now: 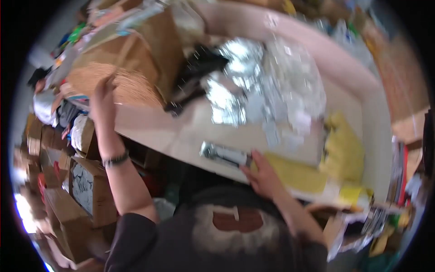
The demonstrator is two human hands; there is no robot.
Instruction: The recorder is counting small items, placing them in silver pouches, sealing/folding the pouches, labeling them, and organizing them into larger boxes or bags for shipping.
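My left hand [105, 97] is raised at the near left edge of a large brown cardboard box [165, 45], its fingers bent over the edge. Motion blur softens the box's outline. Lower down, by the near edge of a pale table [149, 127], my right hand [264, 177] grips a slim, long item [224, 153] with a shiny clear end and a darker part near my fingers. Its exact kind is too blurred to make out. Yellow packaging [294, 172] lies just right of that hand. Beyond are silvery foil-like packets [242, 59] and a black item [201, 63].
Clear plastic bags [297, 81] are heaped at the table's far right, beside a raised pinkish rim [290, 25]. A yellow bag [342, 145] sits at the right end. Cardboard boxes [68, 213] crowd the floor at left. Another person [45, 102] is at far left.
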